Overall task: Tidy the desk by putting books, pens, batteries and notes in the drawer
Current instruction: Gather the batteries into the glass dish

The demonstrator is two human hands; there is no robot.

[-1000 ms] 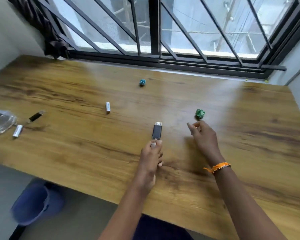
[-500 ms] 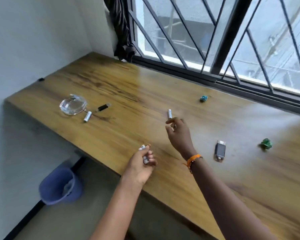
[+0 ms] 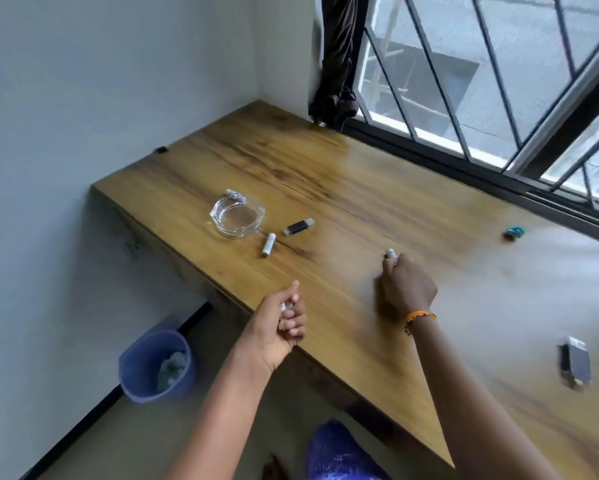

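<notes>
Right hand pinches a battery mid-tabletop; lift it straight up. Left hand, at the front edge, holds a battery; keep it clenched.

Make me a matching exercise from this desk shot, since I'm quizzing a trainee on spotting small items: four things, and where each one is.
Things:
1. glass ashtray
2. blue bin
3. battery at the fingertips
4. curtain

Places:
A. on the floor by the wall
B. pinched by the right hand
C. hanging in the corner by the window
D. on the desk near its left end

Pairs: 1-D, 2-A, 3-B, 4-C
</notes>
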